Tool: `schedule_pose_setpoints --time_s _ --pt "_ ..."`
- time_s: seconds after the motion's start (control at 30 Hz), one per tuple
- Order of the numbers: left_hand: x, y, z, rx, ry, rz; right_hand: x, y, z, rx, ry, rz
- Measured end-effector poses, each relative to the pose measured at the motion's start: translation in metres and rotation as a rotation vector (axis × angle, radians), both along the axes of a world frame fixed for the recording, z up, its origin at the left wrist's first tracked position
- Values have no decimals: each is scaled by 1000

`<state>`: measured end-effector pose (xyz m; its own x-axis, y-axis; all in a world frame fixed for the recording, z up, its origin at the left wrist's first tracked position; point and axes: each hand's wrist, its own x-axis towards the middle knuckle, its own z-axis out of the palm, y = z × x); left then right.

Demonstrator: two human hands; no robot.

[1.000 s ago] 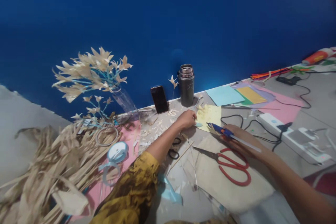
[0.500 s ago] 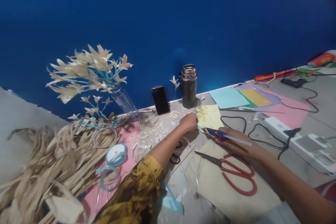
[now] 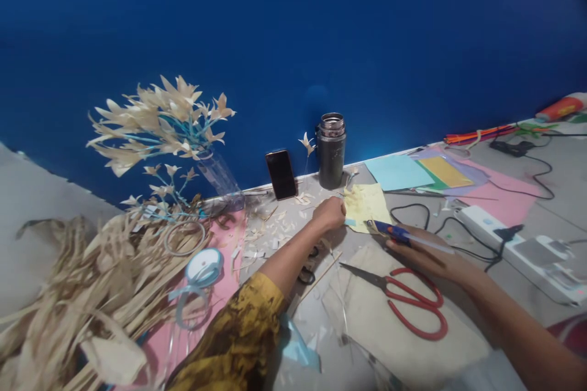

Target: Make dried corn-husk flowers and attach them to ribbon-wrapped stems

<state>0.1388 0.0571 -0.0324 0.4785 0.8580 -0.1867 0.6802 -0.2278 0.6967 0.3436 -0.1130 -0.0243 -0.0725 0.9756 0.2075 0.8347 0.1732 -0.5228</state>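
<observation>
My left hand (image 3: 329,214) is closed in a pinch at the left edge of a pale yellow paper sheet (image 3: 367,203); what its fingers hold is too small to make out. My right hand (image 3: 424,253) lies just right of it, wrapped round a blue glue gun (image 3: 389,230) with a clear glue stick (image 3: 433,245) poking out behind. The gun's tip points at the yellow sheet's lower edge. Large red-handled scissors (image 3: 408,302) lie on beige card right below my right hand.
A dark flask (image 3: 331,151) and a phone (image 3: 280,174) stand against the blue wall. A vase of straw flowers (image 3: 160,125), dried leaf strips (image 3: 82,281), ribbon rolls (image 3: 202,266), black scissors (image 3: 307,272), coloured papers (image 3: 413,171), cables and a white power strip (image 3: 518,241) surround the hands.
Both hands stay at the yellow sheet. The right hand with the glue gun has shifted slightly; the view has swung a little.
</observation>
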Motion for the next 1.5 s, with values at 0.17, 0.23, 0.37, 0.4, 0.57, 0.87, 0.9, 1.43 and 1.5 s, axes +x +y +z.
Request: schedule_pose_setpoints --time_s 0.17,0.23,0.37,0.4,0.57,0.87,0.9,1.43,1.5 --pt "-21 -8 21 -14 -189 50 4 6 -5 -184 -182 -79" --pt "-39 -13 37 -32 -265 78 10 9 -11 -142 -253 -52" --pt "-95 -31 74 -141 -593 229 22 8 -10 -53 -307 74" --pt "-111 -38 80 -250 -777 297 21 5 -5 -31 -324 59" --pt "-171 -87 71 -632 -1164 661 -38 -17 26 -64 -355 -117" --pt "-169 -168 13 -736 -1145 716 -162 -30 1 -322 -505 -125" --pt "-168 -171 12 -735 -1143 719 -160 -29 -3 -317 -488 -141" --pt "-141 -171 14 -718 -1309 770 -152 -35 8 -157 491 -101" --pt "-138 -172 14 -668 -1330 810 -167 -35 12 -121 529 -18"
